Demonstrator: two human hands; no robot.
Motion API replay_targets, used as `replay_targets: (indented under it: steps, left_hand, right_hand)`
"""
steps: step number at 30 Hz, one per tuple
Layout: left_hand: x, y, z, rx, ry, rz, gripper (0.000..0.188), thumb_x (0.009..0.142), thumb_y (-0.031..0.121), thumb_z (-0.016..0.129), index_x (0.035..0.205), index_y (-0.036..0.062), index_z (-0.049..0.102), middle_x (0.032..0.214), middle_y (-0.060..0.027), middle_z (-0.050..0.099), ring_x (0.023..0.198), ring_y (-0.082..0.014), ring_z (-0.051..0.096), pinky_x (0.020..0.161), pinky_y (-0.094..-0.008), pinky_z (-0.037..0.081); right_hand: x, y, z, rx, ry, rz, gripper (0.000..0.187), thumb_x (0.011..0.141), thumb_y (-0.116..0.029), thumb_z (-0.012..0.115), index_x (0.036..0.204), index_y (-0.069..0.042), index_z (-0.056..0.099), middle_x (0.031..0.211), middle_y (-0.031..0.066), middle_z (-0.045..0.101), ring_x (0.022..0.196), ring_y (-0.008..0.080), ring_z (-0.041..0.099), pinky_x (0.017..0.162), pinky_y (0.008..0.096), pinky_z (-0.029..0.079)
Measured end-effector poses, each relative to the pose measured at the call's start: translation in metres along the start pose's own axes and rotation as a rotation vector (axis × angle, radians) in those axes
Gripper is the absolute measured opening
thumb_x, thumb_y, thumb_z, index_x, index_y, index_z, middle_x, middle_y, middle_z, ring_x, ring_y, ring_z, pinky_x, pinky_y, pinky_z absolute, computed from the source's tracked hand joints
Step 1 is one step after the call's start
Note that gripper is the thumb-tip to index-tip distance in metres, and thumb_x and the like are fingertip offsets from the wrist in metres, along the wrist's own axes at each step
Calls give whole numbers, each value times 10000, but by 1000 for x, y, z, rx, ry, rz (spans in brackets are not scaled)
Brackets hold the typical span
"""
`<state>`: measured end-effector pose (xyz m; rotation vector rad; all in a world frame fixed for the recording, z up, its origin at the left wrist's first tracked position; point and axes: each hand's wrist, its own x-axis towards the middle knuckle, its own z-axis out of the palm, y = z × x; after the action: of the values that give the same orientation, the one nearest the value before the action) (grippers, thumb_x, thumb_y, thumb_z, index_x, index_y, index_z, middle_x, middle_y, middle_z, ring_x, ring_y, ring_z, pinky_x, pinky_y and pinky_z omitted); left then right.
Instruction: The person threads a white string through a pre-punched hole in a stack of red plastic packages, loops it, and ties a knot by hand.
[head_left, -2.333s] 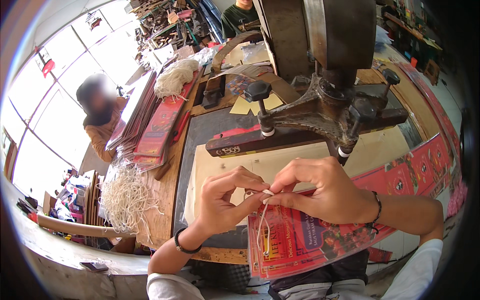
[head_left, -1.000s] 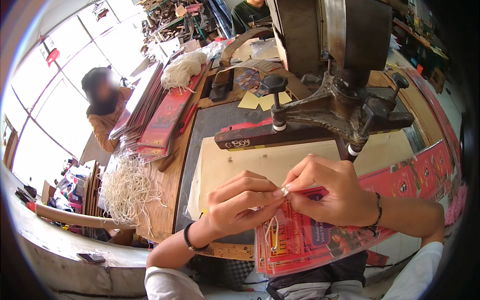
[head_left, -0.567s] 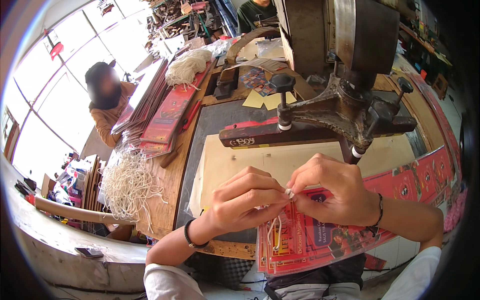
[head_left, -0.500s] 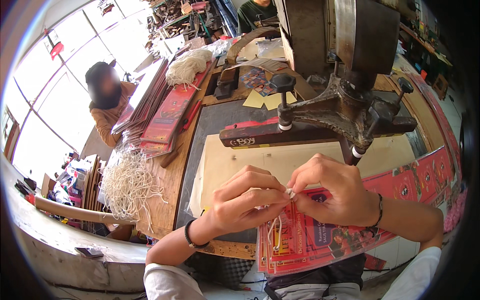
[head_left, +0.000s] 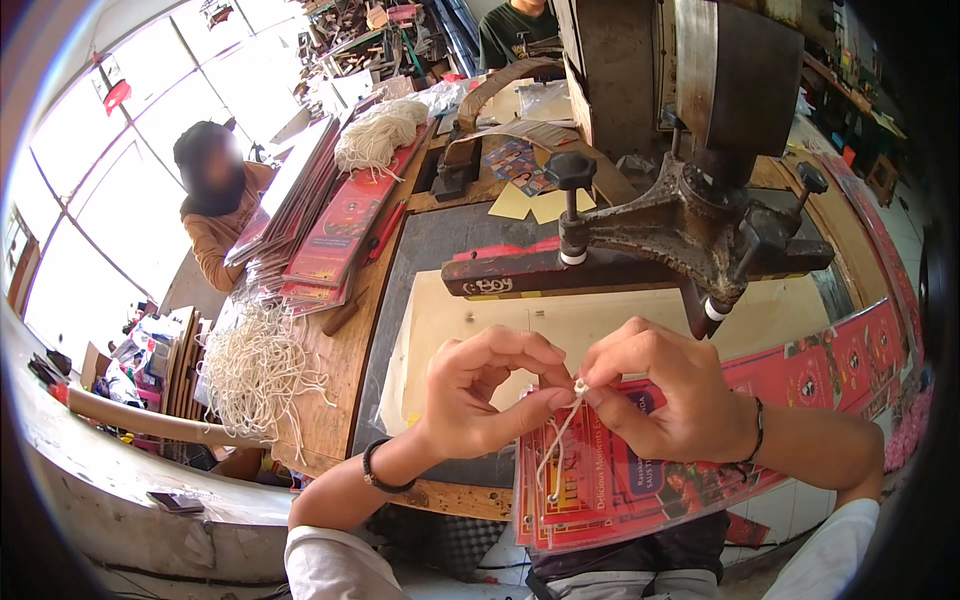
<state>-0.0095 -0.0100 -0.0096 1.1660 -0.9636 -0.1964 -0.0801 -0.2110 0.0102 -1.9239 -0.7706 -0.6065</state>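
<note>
A white cord (head_left: 546, 452) runs from the corner of the top red laminated sheet (head_left: 625, 490) up to a small knot between my hands. My right hand (head_left: 665, 390) pinches that knot between thumb and forefinger. My left hand (head_left: 485, 385) holds the cord beside it at the tips of thumb and a curled finger, its forefinger arched above. Exactly how the left fingertips grip the cord is partly hidden. The sheet lies on a stack of similar red printed sheets at the table's near edge, close to my body.
A black metal press (head_left: 690, 230) stands over the pale board (head_left: 480, 320) just beyond my hands. Loose white cords (head_left: 260, 370) hang over the table's left edge. Stacked red sheets (head_left: 335, 235) carry another cord bundle (head_left: 380, 135). A person (head_left: 215, 210) sits left; another (head_left: 515, 35) is behind.
My left forefinger has lifted and the left fingers have spread a little from the knot, showing more cord. My right hand stays at the knot.
</note>
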Motion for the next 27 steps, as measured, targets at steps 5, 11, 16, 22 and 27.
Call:
replay_targets:
  steps: [5, 11, 16, 22, 27]
  left_hand:
    - [4, -2, -7, 8, -90, -40, 264, 826, -97, 691, 1086, -97, 645, 920, -142, 701, 869, -179, 686, 808, -303, 545]
    - [8, 3, -16, 124, -199, -40, 220, 808, -70, 718, 1027, -48, 713, 923, -114, 714, 852, -165, 676, 749, -279, 531]
    - [13, 2, -13, 125, -236, -109, 163, 813, -44, 725, 974, -23, 726, 904, -94, 716, 833, -147, 665, 739, -261, 515]
    - [14, 1, -19, 65, -292, -162, 98, 818, -13, 738, 915, -14, 724, 904, -89, 712, 837, -142, 658, 741, -267, 505]
    - [16, 0, -22, -99, -388, -203, 106, 813, 0, 750, 916, -15, 726, 905, -102, 708, 861, -164, 660, 766, -284, 503]
  right_hand:
    - [1, 2, -2, -52, -2, -47, 201, 798, 7, 690, 976, -66, 631, 891, 56, 654, 801, 236, 638, 688, 335, 530]
    - [5, 0, -1, -67, -30, -69, 232, 778, 12, 697, 976, -103, 655, 856, 45, 651, 772, 220, 621, 663, 330, 527]
    - [0, 3, -7, -52, -49, -62, 221, 782, 0, 699, 969, -110, 654, 837, 34, 641, 765, 220, 613, 667, 334, 527]
    - [1, 4, -7, -53, -99, -86, 215, 784, -24, 710, 966, -125, 655, 838, 22, 635, 790, 215, 604, 694, 336, 523]
    - [2, 3, -7, -11, -159, -137, 254, 773, -20, 729, 987, -140, 662, 856, -6, 631, 799, 208, 579, 719, 319, 511]
